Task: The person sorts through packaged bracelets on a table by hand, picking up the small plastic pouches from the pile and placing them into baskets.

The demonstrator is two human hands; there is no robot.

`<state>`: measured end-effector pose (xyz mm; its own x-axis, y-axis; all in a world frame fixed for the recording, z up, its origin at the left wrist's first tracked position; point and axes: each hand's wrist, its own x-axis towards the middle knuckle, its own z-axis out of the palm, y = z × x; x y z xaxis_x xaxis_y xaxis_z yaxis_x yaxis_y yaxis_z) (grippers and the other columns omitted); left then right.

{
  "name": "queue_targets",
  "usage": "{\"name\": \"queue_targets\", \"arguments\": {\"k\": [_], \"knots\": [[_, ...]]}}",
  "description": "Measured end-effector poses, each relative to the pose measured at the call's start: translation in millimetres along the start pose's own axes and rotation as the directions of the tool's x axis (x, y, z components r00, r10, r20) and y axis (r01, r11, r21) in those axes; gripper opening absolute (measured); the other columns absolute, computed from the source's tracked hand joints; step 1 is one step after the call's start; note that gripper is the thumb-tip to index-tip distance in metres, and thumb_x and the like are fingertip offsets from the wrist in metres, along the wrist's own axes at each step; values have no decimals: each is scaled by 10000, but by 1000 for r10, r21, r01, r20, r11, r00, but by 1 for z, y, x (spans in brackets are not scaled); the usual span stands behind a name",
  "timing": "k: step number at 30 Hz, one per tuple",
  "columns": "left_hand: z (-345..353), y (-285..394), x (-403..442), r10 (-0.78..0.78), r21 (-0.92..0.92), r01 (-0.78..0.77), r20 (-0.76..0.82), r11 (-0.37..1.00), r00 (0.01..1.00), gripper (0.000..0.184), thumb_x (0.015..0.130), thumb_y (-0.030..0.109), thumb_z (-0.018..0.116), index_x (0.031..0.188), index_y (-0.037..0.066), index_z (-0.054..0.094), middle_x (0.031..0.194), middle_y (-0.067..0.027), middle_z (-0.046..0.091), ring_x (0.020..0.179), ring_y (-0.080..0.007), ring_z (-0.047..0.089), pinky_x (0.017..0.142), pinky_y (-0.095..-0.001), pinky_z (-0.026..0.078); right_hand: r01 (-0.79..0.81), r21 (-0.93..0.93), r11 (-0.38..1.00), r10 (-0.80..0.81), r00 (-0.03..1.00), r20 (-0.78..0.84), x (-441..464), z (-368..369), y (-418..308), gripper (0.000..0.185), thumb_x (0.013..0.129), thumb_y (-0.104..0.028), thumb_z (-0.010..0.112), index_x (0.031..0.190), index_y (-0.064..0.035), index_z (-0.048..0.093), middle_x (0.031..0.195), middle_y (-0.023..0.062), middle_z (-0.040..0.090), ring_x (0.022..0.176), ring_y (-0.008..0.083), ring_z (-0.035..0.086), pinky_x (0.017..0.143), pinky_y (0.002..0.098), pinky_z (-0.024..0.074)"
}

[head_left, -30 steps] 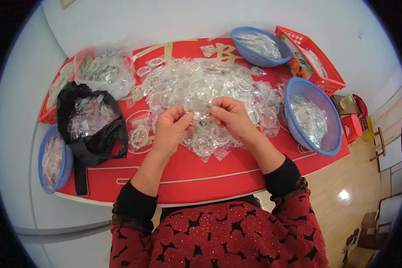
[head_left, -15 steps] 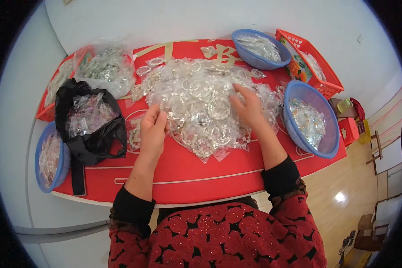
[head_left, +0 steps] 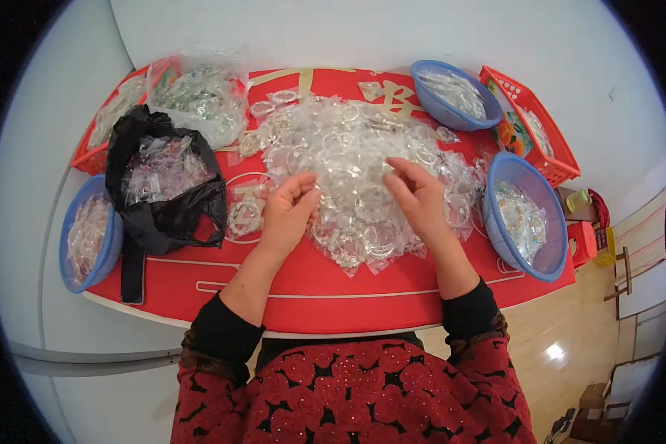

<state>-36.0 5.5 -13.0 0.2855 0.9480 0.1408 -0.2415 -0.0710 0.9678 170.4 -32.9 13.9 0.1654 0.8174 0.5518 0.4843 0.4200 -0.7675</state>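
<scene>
A wide heap of small clear plastic packets [head_left: 348, 163] with bracelets and other shiny pieces covers the middle of the red table [head_left: 325, 314]. My left hand [head_left: 294, 209] is over the heap's near left part, its fingers loosely curled and a small gap between thumb and forefinger; nothing shows in it. My right hand [head_left: 420, 198] is over the heap's right part, thumb and forefinger apart, with no packet visible between them. Left of my left hand lies a packet with a beaded bracelet [head_left: 245, 217].
At the left are a black bag [head_left: 189, 214], a clear bag [head_left: 203, 100], a red basket [head_left: 89, 159] and a blue basket [head_left: 113, 244], all with packets. Two blue baskets [head_left: 493, 222] [head_left: 451, 118] and a red basket [head_left: 562, 166] stand at the right.
My hands first held a clear packet between them, then came apart. They have since drawn closer again over the heap. The camera view has shifted a little.
</scene>
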Motion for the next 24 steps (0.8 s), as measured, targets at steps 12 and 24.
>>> {"name": "queue_targets", "arguments": {"k": [12,24], "knots": [[5,-5,-4,-52,-81,60,92,995,994,244,798,108,564,1017,7,529,742,-16,551,554,-49,472,488,-178,397,-564,510,649,422,825,376,-9,10,-6,115,793,-151,567,771,-38,565,605,-7,529,524,52,464,471,186,348],[6,9,-12,-26,11,24,209,1000,978,140,774,120,584,728,31,486,610,9,493,520,-52,464,452,-204,372,-507,560,655,371,862,346,-16,22,-17,75,817,-84,528,817,-11,547,676,27,545,551,90,507,476,207,394]]}}
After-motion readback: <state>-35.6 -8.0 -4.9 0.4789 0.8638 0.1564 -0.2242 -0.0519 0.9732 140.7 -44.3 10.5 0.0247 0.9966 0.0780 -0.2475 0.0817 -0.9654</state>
